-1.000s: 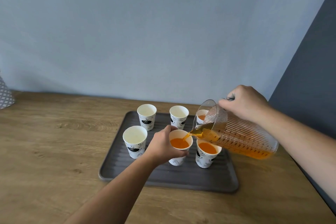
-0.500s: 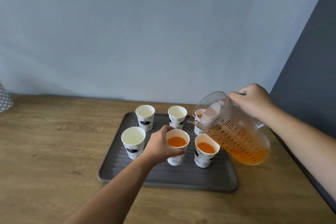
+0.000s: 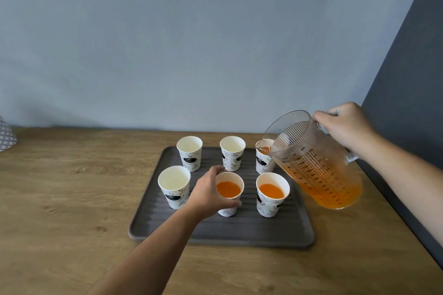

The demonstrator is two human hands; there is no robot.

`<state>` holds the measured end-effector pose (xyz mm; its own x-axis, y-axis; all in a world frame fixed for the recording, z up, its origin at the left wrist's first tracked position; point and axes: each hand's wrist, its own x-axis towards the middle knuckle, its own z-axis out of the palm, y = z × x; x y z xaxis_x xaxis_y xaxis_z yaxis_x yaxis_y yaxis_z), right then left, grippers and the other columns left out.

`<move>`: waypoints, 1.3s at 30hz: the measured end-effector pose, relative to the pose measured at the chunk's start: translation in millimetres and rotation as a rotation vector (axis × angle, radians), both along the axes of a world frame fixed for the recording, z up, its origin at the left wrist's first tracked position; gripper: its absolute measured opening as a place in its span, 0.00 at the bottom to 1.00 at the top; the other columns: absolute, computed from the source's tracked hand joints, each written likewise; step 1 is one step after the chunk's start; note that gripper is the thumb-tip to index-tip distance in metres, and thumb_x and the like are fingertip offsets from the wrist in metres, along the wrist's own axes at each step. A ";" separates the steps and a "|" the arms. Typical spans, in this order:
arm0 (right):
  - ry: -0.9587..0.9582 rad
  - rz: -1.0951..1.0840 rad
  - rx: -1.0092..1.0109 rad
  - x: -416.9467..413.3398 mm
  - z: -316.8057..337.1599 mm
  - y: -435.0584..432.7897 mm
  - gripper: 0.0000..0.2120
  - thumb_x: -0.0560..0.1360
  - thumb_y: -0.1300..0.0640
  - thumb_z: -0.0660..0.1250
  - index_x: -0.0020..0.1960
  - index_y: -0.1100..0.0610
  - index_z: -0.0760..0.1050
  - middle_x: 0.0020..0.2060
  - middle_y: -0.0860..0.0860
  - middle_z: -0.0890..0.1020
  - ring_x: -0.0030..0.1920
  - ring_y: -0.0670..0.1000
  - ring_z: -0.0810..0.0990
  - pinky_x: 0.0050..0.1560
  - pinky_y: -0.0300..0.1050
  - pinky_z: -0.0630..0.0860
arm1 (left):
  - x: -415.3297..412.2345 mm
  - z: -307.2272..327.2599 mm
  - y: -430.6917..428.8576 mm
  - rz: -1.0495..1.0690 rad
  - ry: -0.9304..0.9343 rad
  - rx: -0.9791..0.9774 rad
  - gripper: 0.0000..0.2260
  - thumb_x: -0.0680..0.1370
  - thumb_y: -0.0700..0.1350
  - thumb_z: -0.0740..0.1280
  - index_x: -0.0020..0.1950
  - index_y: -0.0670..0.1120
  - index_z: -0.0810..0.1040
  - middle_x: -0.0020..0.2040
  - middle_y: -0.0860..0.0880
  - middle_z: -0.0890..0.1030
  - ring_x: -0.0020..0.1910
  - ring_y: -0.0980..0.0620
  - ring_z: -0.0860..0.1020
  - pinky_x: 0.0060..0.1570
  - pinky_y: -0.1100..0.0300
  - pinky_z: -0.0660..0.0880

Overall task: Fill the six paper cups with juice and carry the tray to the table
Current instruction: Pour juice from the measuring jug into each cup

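My left hand (image 3: 211, 191) grips the front middle cup (image 3: 229, 193), which holds juice, as do the front right cup (image 3: 272, 193) and back right cup (image 3: 263, 160). My right hand (image 3: 345, 127) clasps the pitcher (image 3: 316, 165) by its handle, tipped but not pouring. Three cups on the tray (image 3: 215, 235) stand empty; carrying comes later.

- Back-right cup (image 3: 263, 160): largely hidden behind the pitcher (image 3: 318, 165); only part of its rim and wall shows.
- Pitcher handle: covered by the right hand (image 3: 346, 127).
- Front-middle cup (image 3: 229, 195): left wall hidden by the left hand (image 3: 208, 193).
- Patterned object (image 3: 6, 135): cut off by the left edge; identity unclear.
- Cup lettering: too small to read.
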<state>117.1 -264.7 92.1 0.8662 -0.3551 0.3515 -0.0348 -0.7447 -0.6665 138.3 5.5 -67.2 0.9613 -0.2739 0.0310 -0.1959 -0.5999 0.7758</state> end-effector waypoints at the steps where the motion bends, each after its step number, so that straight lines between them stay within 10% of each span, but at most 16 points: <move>1: -0.001 0.002 0.002 0.0 0.6 0.1 0.18 0.68 0.54 0.65 0.22 0.58 0.66 0.15 0.47 0.61 0.22 0.51 0.61 0.32 0.43 0.60 | 1.7 2.3 0.5 -0.024 0.006 0.007 0.45 0.59 0.55 0.80 0.71 0.51 0.63 0.63 0.55 0.72 0.62 0.55 0.71 0.59 0.61 0.70; 17: 0.025 -0.001 -0.004 23.6 4.0 -10.3 0.23 0.68 0.56 0.66 0.21 0.55 0.58 0.17 0.47 0.57 0.25 0.51 0.59 0.31 0.43 0.57 | 106.7 28.3 -34.9 0.042 -0.056 0.213 0.48 0.63 0.53 0.79 0.76 0.46 0.55 0.73 0.45 0.61 0.72 0.45 0.62 0.70 0.52 0.62; 39: 0.133 0.023 -0.279 83.6 14.8 12.2 0.22 0.68 0.52 0.66 0.23 0.55 0.57 0.21 0.50 0.58 0.27 0.53 0.61 0.32 0.44 0.58 | 120.7 26.8 -43.5 0.079 -0.049 -0.006 0.32 0.62 0.49 0.79 0.62 0.49 0.69 0.54 0.52 0.75 0.52 0.53 0.72 0.47 0.60 0.69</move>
<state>200.7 -252.5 106.9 0.9178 -0.2404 0.3159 -0.0887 -0.8999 -0.4270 259.0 -37.9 -40.4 0.9773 -0.1966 0.0795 -0.1855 -0.6107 0.7699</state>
